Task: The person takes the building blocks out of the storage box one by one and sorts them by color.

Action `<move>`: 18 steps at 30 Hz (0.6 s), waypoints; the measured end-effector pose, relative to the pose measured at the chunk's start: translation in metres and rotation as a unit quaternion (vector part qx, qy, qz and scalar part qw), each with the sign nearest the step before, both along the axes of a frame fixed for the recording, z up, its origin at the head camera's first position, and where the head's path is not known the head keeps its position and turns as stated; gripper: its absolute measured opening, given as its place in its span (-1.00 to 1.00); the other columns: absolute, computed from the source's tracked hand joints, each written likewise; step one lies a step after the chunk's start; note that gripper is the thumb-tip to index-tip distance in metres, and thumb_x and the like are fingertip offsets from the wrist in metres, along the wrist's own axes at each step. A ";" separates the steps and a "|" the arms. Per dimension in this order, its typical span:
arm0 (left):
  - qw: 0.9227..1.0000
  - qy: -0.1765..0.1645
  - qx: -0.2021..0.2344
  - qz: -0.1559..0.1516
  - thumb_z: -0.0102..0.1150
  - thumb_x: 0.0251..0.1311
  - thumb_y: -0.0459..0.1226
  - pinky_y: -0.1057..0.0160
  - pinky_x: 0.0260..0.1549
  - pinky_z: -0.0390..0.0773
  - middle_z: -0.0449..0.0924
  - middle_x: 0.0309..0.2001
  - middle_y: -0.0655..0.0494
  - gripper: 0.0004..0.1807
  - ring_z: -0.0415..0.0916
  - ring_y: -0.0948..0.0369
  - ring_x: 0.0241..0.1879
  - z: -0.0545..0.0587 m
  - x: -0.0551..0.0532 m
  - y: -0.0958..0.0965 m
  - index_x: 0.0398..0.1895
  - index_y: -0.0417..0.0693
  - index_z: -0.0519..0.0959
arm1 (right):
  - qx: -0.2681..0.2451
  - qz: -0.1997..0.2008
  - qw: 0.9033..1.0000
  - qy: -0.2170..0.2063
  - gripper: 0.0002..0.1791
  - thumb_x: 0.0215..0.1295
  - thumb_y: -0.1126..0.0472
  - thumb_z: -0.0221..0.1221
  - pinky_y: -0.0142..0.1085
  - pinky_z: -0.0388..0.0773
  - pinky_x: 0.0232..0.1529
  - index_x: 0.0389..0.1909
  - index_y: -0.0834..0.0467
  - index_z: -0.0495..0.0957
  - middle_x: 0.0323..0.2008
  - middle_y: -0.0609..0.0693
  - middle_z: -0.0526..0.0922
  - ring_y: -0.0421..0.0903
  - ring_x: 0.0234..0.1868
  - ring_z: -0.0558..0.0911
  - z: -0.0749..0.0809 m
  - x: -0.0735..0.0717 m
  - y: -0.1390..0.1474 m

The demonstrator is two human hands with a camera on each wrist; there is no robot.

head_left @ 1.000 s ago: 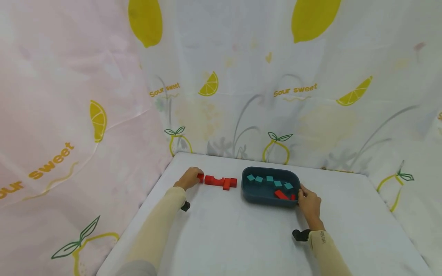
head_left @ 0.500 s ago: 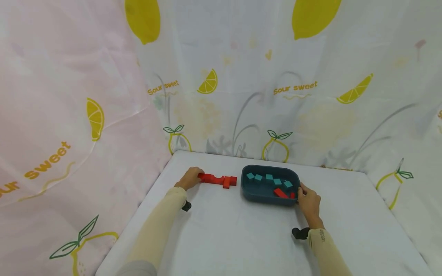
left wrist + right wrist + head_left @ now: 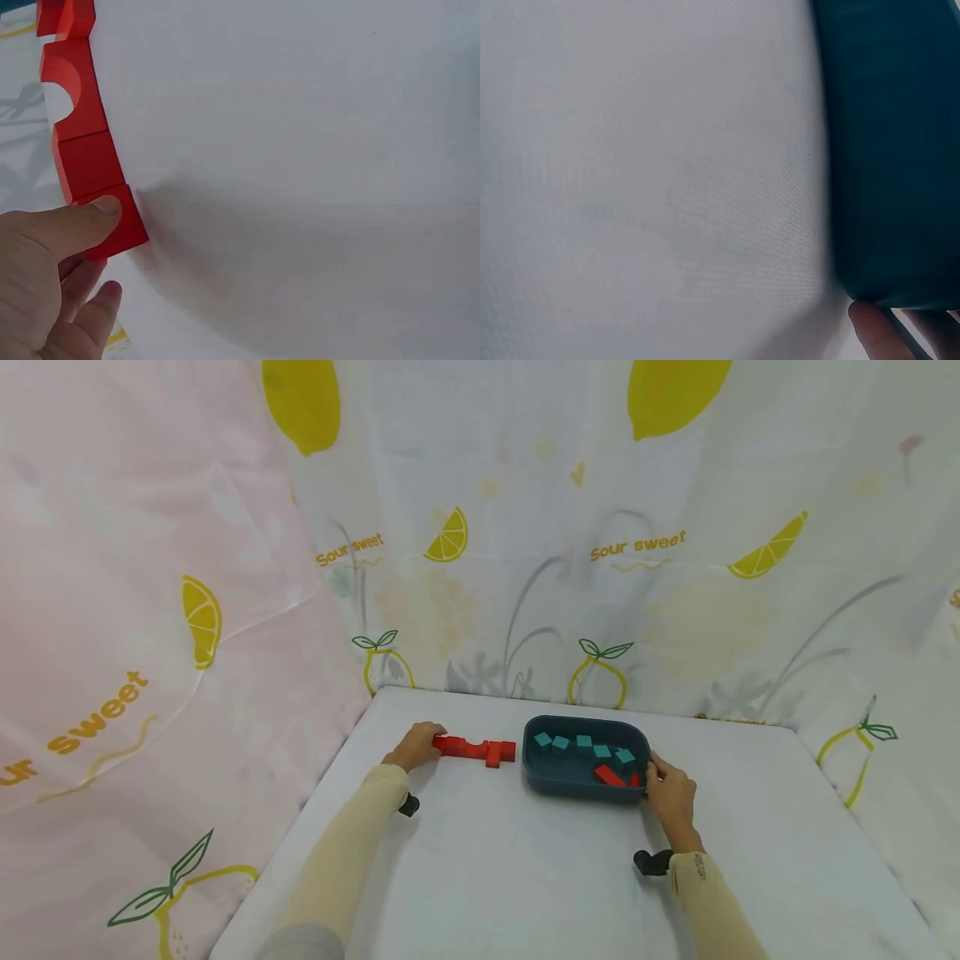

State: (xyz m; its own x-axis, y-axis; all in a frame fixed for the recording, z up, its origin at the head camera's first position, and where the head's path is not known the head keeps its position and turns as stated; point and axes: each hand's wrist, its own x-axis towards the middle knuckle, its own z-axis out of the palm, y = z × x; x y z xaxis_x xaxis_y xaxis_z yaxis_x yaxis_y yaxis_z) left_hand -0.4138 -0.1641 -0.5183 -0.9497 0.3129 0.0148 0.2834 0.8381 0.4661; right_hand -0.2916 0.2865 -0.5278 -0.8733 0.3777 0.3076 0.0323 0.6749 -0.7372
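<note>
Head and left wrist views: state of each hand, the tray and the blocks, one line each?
Left hand: pinching the end red block
Right hand: gripping the tray's right end
Tray: upright, open-topped, on the table
Teal blocks: inside the tray
Red pieces: two, inside the tray
End red block: touching the next red block
Notched red block: in the row, notch facing away from the person

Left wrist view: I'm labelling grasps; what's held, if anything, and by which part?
The left hand pinches the end red block, thumb on its camera-facing face; finger contact is hidden.
</note>
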 end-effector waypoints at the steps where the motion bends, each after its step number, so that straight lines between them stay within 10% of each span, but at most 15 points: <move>1: 1.000 -0.008 0.001 0.004 0.38 0.07 -0.45 0.01 0.13 0.46 0.57 0.07 -0.11 -0.50 0.44 -0.01 0.07 0.002 0.000 0.002 0.15 -0.22 0.55 | -0.002 0.001 1.000 0.001 -0.61 0.43 0.27 0.03 -0.40 0.46 -0.60 0.21 0.31 0.49 -0.07 0.34 0.63 0.10 -0.35 0.67 0.000 0.000 0.000; 9: 1.000 -0.028 0.003 0.003 0.36 0.18 -0.24 -0.05 0.27 0.29 0.38 0.30 -0.12 -0.36 0.28 -0.05 0.30 0.025 -0.003 0.023 0.33 -0.14 0.40 | -0.010 0.004 1.000 -0.002 -0.59 0.43 0.25 0.01 -0.43 0.47 -0.61 0.22 0.30 0.48 -0.04 0.34 0.62 0.09 -0.35 0.68 0.000 -0.001 0.000; 18: 0.993 0.072 0.067 -0.070 0.27 0.27 -0.17 0.05 0.20 0.40 0.46 0.22 -0.06 -0.45 0.39 0.03 0.21 0.033 0.001 0.077 0.28 -0.15 0.44 | -0.013 0.000 1.000 -0.008 -0.59 0.44 0.25 0.01 -0.42 0.46 -0.62 0.23 0.30 0.47 -0.04 0.34 0.62 0.06 -0.39 0.66 0.001 0.000 -0.001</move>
